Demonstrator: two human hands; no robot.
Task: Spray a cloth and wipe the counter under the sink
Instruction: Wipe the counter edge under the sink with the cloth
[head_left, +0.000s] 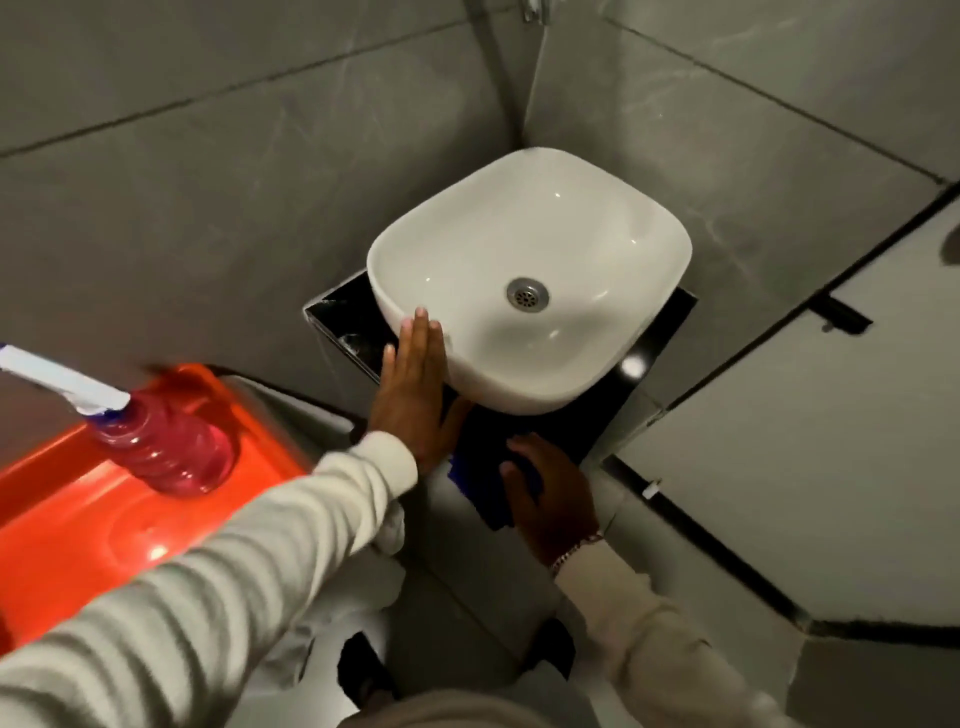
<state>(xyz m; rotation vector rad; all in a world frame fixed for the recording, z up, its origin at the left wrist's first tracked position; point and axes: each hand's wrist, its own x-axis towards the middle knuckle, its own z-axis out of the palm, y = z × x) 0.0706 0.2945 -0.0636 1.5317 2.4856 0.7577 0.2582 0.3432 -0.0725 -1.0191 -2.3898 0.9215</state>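
Gripping a dark blue cloth (483, 493) at the black counter's (597, 410) front edge, right hand (550, 493) curled over it. Bracing the left hand (410, 395), fingers straight, against the white sink's (519, 374) near-left side. Seeing the pink spray bottle (161, 447) standing on an orange bin (78, 493) beyond the counter's left edge.

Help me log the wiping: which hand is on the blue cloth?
The right hand, on the blue cloth at the black counter's front; the left hand lies flat against the white basin.
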